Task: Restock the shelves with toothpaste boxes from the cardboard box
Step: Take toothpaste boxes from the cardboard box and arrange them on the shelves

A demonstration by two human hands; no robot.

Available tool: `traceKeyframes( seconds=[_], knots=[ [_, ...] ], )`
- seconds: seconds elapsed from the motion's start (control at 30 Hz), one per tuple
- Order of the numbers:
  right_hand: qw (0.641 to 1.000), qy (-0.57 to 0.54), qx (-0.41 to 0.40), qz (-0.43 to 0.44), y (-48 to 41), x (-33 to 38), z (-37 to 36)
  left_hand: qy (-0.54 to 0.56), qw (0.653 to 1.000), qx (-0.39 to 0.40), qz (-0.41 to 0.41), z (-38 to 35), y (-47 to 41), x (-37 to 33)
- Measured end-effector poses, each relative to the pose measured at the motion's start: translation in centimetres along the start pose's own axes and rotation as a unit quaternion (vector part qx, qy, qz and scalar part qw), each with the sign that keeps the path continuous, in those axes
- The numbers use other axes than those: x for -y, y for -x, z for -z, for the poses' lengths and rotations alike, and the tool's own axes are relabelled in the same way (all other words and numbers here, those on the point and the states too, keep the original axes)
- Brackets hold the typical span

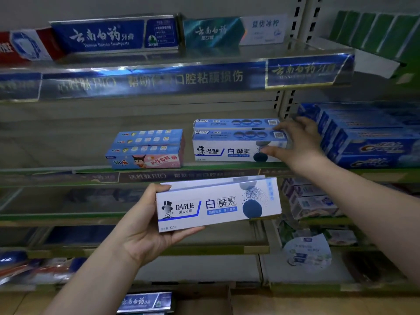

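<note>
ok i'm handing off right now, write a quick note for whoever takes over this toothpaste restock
Left hand: grip on the left end of the held Darlie box, in front of the shelves, not yet placed.
Right hand: grip round the right end of the front shelved Darlie box, another behind it.
Done: two Darlie boxes on the middle shelf, right of the kids' toothpaste boxes.
Left: shelve the held box, then more from the cardboard box, which is not clearly in view.
</note>
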State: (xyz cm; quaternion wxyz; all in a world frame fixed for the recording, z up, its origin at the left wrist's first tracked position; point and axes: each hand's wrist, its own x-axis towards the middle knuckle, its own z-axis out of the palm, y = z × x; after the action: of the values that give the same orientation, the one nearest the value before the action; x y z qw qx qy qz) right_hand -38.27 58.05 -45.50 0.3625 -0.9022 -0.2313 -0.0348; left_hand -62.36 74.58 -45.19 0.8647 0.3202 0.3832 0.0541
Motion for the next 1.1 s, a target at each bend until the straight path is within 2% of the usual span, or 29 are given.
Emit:
traceKeyframes(
  seconds=[0.1, 0.3, 0.5, 0.83, 0.9, 0.97, 1.0, 1.03, 1.1],
  knots=[
    [1.000, -0.006, 0.008, 0.022, -0.5, -0.1, 0.2, -0.002, 1.000, 0.000, 0.002, -0.1, 0.1, -0.2],
    [0.990, 0.005, 0.115, 0.086, -1.6, 0.8, 0.3, 0.009, 1.000, 0.011, 0.014, -0.4, -0.3, -0.7],
    [0.993, 0.010, 0.078, 0.083, -1.6, 1.3, -0.7, 0.001, 0.999, 0.034, 0.015, -0.6, -0.9, -1.2],
    [0.988, 0.052, 0.071, 0.128, -2.1, 1.5, -0.7, -0.020, 0.997, 0.078, 0.010, -0.7, -0.7, -0.6],
    [0.988, 0.066, 0.018, 0.138, -1.3, 1.6, -0.5, -0.026, 0.997, 0.076, 0.001, -0.8, -0.9, -0.5],
    [0.979, 0.024, -0.047, 0.199, 0.0, 1.7, -0.4, -0.027, 0.996, 0.079, -0.008, -1.0, -1.0, -0.5],
    [0.974, -0.005, -0.053, 0.218, 0.7, 1.6, -0.3, -0.028, 0.996, 0.083, -0.010, -1.0, -1.2, -0.4],
    [0.976, -0.044, -0.034, 0.210, 1.3, 1.6, -0.1, -0.029, 0.996, 0.086, -0.012, -1.1, -1.3, -0.4],
    [0.982, -0.140, 0.049, 0.119, 2.3, 1.5, 0.6, -0.029, 0.995, 0.089, -0.015, -1.1, -1.5, -0.2]
  ],
)
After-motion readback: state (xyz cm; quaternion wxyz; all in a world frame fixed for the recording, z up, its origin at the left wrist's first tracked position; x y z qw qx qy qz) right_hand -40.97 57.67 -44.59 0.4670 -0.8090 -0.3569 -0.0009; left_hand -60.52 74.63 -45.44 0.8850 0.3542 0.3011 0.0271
